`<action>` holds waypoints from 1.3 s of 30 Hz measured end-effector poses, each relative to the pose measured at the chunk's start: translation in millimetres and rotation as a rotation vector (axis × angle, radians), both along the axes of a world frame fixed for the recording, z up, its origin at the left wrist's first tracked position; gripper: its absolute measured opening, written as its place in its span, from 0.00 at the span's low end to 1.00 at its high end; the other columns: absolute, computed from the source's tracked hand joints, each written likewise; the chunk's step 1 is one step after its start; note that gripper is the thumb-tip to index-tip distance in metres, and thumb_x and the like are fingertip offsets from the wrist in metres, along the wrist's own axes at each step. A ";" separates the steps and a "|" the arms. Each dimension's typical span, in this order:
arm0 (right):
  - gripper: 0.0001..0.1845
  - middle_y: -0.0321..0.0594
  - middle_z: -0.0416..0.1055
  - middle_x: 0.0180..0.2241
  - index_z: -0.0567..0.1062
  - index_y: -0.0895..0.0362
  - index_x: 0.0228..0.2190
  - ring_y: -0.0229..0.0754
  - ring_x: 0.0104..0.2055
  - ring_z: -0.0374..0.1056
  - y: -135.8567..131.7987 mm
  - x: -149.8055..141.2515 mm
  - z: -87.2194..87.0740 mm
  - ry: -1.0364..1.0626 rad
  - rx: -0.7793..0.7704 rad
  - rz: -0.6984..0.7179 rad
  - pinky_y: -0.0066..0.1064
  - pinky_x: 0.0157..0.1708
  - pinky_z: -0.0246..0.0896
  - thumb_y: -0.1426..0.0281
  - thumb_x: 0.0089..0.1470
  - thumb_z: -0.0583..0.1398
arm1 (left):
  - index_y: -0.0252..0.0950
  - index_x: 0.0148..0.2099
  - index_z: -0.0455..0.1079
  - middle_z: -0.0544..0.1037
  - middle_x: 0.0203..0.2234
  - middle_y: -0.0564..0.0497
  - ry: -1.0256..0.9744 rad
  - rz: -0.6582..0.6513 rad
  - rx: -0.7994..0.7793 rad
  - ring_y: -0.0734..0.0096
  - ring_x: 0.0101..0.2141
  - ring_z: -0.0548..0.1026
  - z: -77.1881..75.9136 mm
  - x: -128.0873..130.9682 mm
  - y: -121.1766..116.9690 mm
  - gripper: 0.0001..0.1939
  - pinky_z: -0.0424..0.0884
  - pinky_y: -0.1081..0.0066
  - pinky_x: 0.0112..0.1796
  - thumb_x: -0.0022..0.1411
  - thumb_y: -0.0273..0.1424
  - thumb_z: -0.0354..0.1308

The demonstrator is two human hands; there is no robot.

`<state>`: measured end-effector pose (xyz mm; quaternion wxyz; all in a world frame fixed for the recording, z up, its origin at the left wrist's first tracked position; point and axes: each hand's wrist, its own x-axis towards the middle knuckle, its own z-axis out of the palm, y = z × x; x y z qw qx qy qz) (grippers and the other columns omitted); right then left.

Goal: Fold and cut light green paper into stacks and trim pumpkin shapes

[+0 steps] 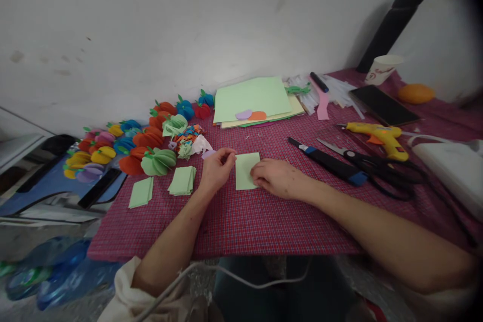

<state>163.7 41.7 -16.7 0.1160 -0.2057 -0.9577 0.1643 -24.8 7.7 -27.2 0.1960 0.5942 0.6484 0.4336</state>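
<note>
A light green paper rectangle [246, 173] lies flat on the red checked cloth in front of me. My right hand [277, 177] rests over its right edge, with fingers curled and the tips on the paper. At the paper's left edge, my left hand [219, 168] is closed in a pinch; whatever is between thumb and finger is too small to make out. A purple paper piece [208, 154] shows just behind the left hand, partly hidden by it. Two stacks of cut green paper, a thicker one [182, 181] and a thinner one [141, 192], lie farther left.
Colourful paper pumpkins [158, 161] crowd the left, beside paper scraps [187, 136]. Green sheets [252, 98] lie at the back. To the right are a utility knife [328, 161], scissors [377, 166], a yellow glue gun [377, 136], a phone [384, 104] and a paper cup [383, 70].
</note>
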 end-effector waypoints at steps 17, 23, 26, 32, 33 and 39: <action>0.07 0.41 0.68 0.28 0.71 0.59 0.26 0.41 0.34 0.61 0.9 7.3 5.9 -0.086 0.138 0.103 0.30 0.35 0.52 0.72 0.47 0.53 | 0.35 0.35 0.69 0.73 0.26 0.52 0.032 -0.119 -0.021 0.76 0.25 0.69 -2.3 5.8 -3.9 0.11 0.63 0.76 0.28 0.54 0.33 0.49; 0.08 0.40 0.68 0.29 0.71 0.58 0.27 0.37 0.30 0.62 8.7 5.2 3.0 0.040 0.033 -0.089 0.27 0.30 0.51 0.71 0.49 0.51 | 0.33 0.34 0.66 0.72 0.21 0.54 -0.266 -0.030 -0.028 0.79 0.20 0.68 5.5 2.4 0.2 0.12 0.64 0.77 0.24 0.54 0.37 0.49; 0.09 0.39 0.68 0.28 0.70 0.59 0.28 0.36 0.29 0.61 17.3 7.0 4.9 0.215 -0.052 -0.275 0.26 0.28 0.51 0.70 0.51 0.51 | 0.33 0.28 0.65 0.69 0.14 0.55 -0.371 0.068 -0.053 0.80 0.15 0.65 13.8 0.7 -0.9 0.16 0.61 0.79 0.19 0.54 0.41 0.48; 0.10 0.36 0.67 0.23 0.68 0.58 0.28 0.35 0.27 0.62 20.6 8.0 7.9 0.434 -0.170 -0.384 0.27 0.29 0.52 0.68 0.53 0.50 | 0.31 0.25 0.65 0.69 0.12 0.51 -0.631 0.093 -0.292 0.77 0.12 0.66 20.2 -2.4 -3.1 0.25 0.57 0.79 0.14 0.51 0.50 0.44; 0.10 0.36 0.67 0.23 0.68 0.58 0.28 0.35 0.27 0.62 19.0 7.3 7.5 0.443 -0.184 -0.350 0.27 0.29 0.53 0.68 0.53 0.50 | 0.30 0.26 0.66 0.71 0.14 0.49 -0.707 0.018 -0.431 0.74 0.13 0.68 20.6 -2.0 -3.3 0.28 0.58 0.78 0.14 0.51 0.52 0.42; 0.10 0.40 0.68 0.35 0.69 0.57 0.32 0.37 0.37 0.63 8.0 3.0 5.4 0.310 -0.084 0.035 0.28 0.36 0.55 0.68 0.54 0.50 | 0.29 0.39 0.67 0.76 0.28 0.42 -1.019 -0.115 -0.485 0.66 0.26 0.74 16.5 4.8 -3.2 0.21 0.68 0.71 0.26 0.52 0.43 0.51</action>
